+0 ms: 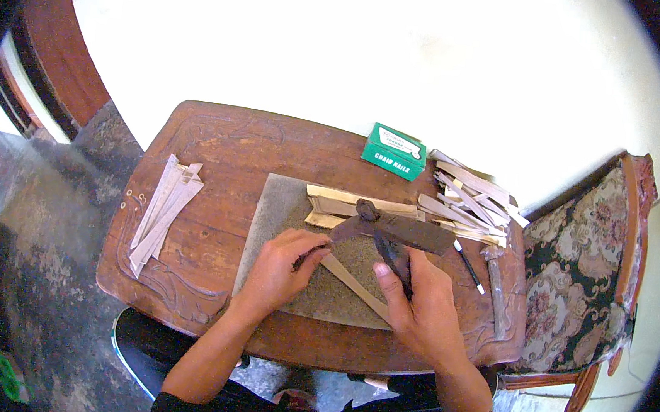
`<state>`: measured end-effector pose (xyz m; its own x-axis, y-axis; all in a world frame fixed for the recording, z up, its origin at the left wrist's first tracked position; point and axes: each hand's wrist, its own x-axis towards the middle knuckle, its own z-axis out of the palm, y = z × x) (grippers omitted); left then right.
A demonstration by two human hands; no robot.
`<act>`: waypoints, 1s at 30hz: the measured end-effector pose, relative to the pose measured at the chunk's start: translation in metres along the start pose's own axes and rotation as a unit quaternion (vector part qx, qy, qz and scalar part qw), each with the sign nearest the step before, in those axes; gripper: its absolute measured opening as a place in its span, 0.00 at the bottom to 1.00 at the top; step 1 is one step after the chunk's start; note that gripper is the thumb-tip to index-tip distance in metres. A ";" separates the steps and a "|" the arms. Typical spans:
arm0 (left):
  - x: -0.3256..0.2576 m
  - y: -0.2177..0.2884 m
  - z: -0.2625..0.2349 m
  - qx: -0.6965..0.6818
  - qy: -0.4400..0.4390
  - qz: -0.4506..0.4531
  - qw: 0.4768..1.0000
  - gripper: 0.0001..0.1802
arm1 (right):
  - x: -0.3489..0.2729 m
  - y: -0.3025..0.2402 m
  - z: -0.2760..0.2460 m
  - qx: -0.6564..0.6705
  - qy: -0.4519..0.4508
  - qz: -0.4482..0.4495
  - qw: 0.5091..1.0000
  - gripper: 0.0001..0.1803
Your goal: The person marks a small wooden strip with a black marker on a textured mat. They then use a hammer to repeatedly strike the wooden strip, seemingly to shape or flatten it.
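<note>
Over the mat, both my hands hold a pair of large dark metal shears (413,233), spread wide. My left hand (285,268) is closed around one curved handle. My right hand (423,298) wraps around the other dark handle, thumb on top. One broad blade points right; the other is hard to make out. Beneath the shears, a thin pale brown strip (356,289) slants across the grey mat (275,209), its lower end by my right hand. Several more strips (326,206) lie flat at the mat's far side.
The carved wooden table (219,135) bears a fanned bundle of strips (165,212) at left and a messy pile (474,202) at right. A green box (395,151) stands at the back. A black marker (468,265) and a hammer-like tool (497,297) lie right, near a floral chair (573,264).
</note>
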<state>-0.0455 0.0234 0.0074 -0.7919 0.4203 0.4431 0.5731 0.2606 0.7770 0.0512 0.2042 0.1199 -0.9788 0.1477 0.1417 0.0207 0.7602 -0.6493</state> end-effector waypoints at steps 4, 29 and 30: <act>-0.001 -0.003 0.002 0.000 0.010 0.006 1.000 0.10 | 0.001 -0.004 -0.004 0.039 0.035 -0.020 0.998 0.20; -0.003 -0.007 -0.002 -0.110 0.028 -0.147 0.983 0.05 | -0.027 0.072 0.044 -0.049 -0.029 0.004 0.998 0.20; -0.006 -0.015 0.001 -0.142 0.047 -0.137 0.979 0.05 | -0.027 0.073 0.045 -0.046 -0.043 0.009 0.998 0.20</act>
<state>-0.0494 0.0176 -0.0068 -0.9313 0.2827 0.2298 0.2655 0.0948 0.9594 0.0698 0.2269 0.0353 -0.9918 0.1105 0.0639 0.0533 0.8134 -0.5793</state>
